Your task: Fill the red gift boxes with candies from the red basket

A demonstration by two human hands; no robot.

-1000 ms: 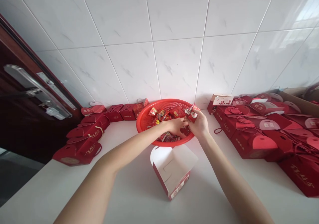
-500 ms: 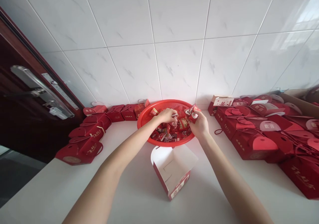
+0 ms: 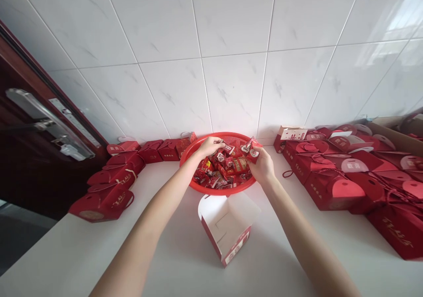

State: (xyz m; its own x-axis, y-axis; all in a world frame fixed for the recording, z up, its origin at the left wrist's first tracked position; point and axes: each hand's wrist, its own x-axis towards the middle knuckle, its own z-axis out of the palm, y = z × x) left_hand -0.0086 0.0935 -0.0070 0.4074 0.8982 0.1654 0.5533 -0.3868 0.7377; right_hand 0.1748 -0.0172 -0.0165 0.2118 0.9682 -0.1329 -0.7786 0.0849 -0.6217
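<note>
A red plastic basket [image 3: 228,191] by the wall holds many wrapped candies [image 3: 221,173] in red and gold. My left hand [image 3: 211,146] is over the basket's back left part, its fingers pinched on a small candy packet [image 3: 227,148]. At the right rim my right hand [image 3: 262,162] is closed on red candy packets [image 3: 254,149]. Between my forearms, in front of the basket, stands a red gift box [image 3: 226,228] with its top open and its pale inside bare.
Closed red gift boxes [image 3: 102,202] line the left side and run along the wall. Many more boxes [image 3: 333,187] with cords crowd the right. A cardboard carton [image 3: 396,134] is at far right, a door handle [image 3: 42,120] at left.
My left hand has moved up and left within the basket, and a candy packet now shows at its fingertips. My right hand stays at the right rim with its packets. The view has shifted slightly.
</note>
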